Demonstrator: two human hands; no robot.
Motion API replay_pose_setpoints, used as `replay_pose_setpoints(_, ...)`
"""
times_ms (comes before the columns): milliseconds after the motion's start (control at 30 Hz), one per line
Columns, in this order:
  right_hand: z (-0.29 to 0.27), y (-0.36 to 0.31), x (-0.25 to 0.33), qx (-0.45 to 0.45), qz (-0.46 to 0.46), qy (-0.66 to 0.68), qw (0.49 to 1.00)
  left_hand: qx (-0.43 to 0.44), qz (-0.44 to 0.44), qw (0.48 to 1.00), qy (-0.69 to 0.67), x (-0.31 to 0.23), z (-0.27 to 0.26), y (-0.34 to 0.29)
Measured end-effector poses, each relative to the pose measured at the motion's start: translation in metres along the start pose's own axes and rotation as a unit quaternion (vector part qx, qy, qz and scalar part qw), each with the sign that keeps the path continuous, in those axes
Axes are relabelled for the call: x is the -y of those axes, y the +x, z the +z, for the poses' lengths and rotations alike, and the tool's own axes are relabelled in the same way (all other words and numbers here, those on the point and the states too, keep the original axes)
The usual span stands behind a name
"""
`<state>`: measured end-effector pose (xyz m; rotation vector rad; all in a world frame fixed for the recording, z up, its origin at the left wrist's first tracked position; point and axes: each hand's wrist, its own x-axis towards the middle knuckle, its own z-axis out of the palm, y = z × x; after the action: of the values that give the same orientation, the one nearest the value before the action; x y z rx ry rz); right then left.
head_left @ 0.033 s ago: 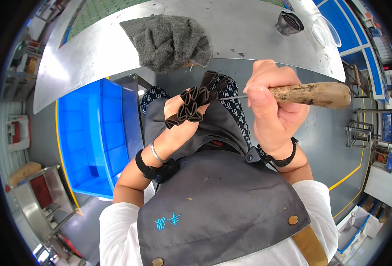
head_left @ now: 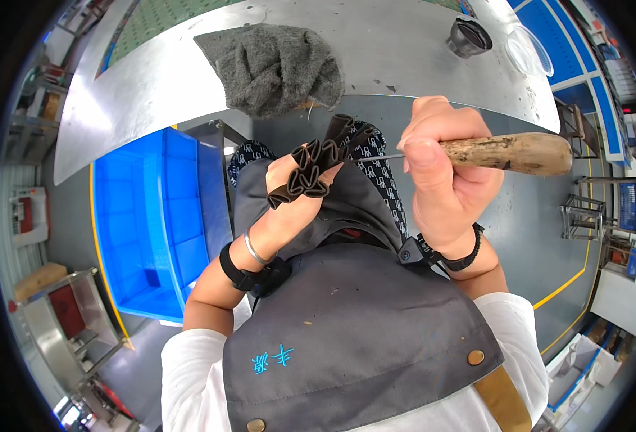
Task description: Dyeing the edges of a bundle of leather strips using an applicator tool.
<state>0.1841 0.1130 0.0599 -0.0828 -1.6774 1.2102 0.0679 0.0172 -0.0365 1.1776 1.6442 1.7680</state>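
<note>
At three o'clock from left hand [head_left: 295,210] clasping brown pieces [head_left: 309,174], grips wooden-handled tool [head_left: 511,153] in right hand [head_left: 440,180], points shaft [head_left: 389,156] to nine o'clock

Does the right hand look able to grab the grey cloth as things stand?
Probably not: the right hand is closed around the wooden-handled tool, so it seems occupied, though nothing appears to block the way to the grey cloth on the metal table.

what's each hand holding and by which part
Right hand: slim metal tool, by front of its tan wooden handle. Left hand: dark-brown folded tubular pieces; grip hidden.
</note>
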Motion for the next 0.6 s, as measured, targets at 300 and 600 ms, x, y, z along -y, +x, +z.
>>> replay_pose_setpoints(300,0.0021,0.0036,-0.0004,-0.011,-0.021,-0.026,0.999,0.0,0.011,1.0,0.001,-0.0021,0.0019,0.0008)
replay_pose_setpoints(600,0.0057,0.0056,0.0002,0.01,-0.027,-0.069,0.997,-0.02,0.109,0.994,0.005,-0.0053,0.0052,0.0046)
